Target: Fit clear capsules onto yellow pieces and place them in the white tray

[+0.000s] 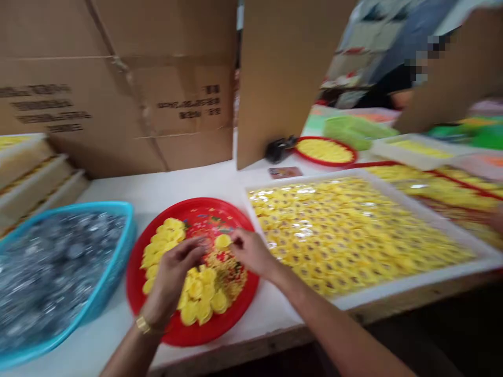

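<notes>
Over a round red tray, my right hand pinches the edge of a small yellow flower-shaped piece. Facing it, my left hand has its thumb and fingers closed together; a faint, blurred clear shape shows at the fingertips, too smeared to name. More yellow pieces lie in clusters at the tray's left and front, partly behind my left hand. Small beige and red bits are heaped under my right hand. Tiny coloured scraps are scattered at the tray's far side.
On the left, a blue basket holds many clear plastic pieces. To the right, a white tray is filled with rows of yellow pieces. Cardboard stands behind. A red dish of yellow pieces sits farther back; another person is at upper right.
</notes>
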The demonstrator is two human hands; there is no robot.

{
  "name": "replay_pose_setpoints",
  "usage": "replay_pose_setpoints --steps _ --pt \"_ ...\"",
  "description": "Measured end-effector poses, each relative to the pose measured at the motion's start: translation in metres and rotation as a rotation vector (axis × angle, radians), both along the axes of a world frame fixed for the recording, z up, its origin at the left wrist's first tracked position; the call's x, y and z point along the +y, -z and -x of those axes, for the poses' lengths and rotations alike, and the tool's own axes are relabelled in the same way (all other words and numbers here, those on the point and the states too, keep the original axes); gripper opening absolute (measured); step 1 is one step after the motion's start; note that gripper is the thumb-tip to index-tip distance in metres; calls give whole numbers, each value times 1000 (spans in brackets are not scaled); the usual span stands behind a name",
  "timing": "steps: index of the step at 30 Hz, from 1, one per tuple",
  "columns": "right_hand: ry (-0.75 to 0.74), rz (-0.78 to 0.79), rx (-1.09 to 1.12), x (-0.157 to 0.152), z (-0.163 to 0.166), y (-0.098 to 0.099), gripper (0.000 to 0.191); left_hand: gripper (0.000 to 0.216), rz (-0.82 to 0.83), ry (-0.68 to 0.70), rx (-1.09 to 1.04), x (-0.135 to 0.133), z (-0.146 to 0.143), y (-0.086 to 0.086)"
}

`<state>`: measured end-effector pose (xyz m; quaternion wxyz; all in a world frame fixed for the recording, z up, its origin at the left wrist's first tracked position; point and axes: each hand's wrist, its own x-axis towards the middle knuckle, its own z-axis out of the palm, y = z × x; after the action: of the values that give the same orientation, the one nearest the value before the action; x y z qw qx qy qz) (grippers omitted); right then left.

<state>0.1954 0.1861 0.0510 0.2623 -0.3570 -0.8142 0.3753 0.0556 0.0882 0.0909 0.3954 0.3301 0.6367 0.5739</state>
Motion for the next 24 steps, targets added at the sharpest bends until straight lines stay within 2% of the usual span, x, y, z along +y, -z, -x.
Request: replay_pose_setpoints --steps 3,8,13,19,24 --pt "-36 11 61 3 1 -2 7 32 17 -10 -147 -15 12 4" --pt "-37 -6 55 -5 0 -12 8 38 -12 -24 -341 -7 6 13" --pt "-44 -33 29 -3 1 -8 6 35 -18 11 -557 -7 12 20" --pt "-76 -45 21 -4 1 -8 6 32 -4 43 -650 -9 14 19" --pt "-62 -43 15 -4 1 -8 6 19 1 47 -645 -8 14 18"
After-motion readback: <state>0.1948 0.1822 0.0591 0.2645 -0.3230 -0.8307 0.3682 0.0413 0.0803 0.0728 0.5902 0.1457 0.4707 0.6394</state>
